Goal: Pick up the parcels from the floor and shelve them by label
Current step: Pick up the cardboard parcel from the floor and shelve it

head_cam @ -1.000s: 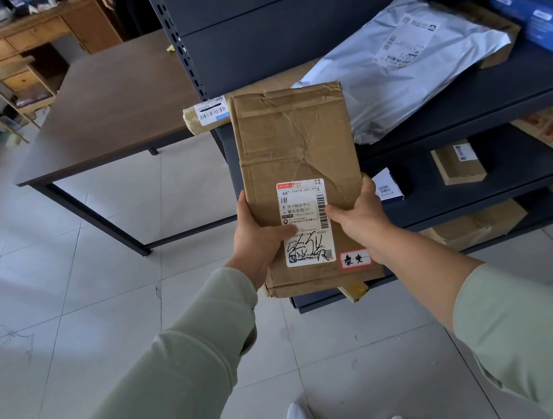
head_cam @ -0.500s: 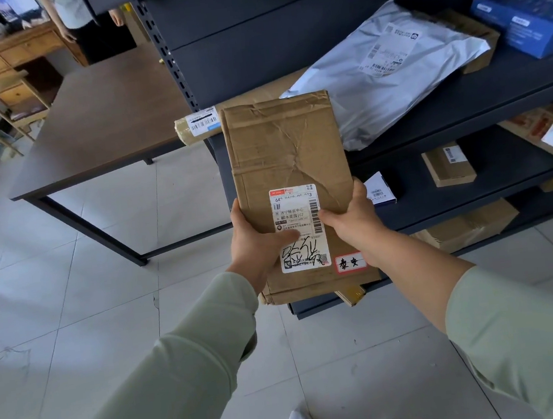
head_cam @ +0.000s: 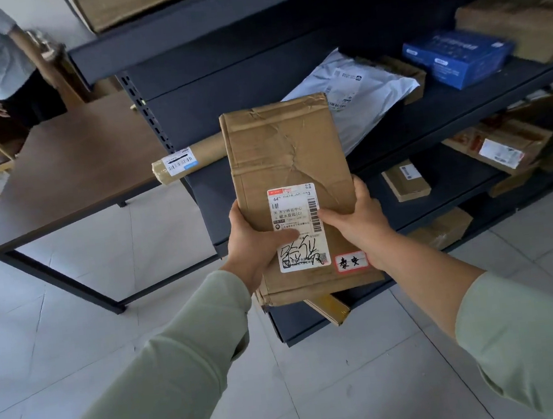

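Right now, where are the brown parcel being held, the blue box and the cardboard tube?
brown parcel (head_cam: pixel 281 146): head view, on its creased upper face.
blue box (head_cam: pixel 457 57): head view, on its top face.
cardboard tube (head_cam: pixel 203 152): head view, on its bare middle, right of the label.

Flat, creased brown cardboard parcel (head_cam: pixel 290 173), taped across its face, held upright and slightly tilted before dark metal shelving (head_cam: pixel 430 116). White printed shipping label (head_cam: pixel 299 227) with black handwriting low on the front; small red-bordered sticker (head_cam: pixel 351 262) beside it at the lower right corner.
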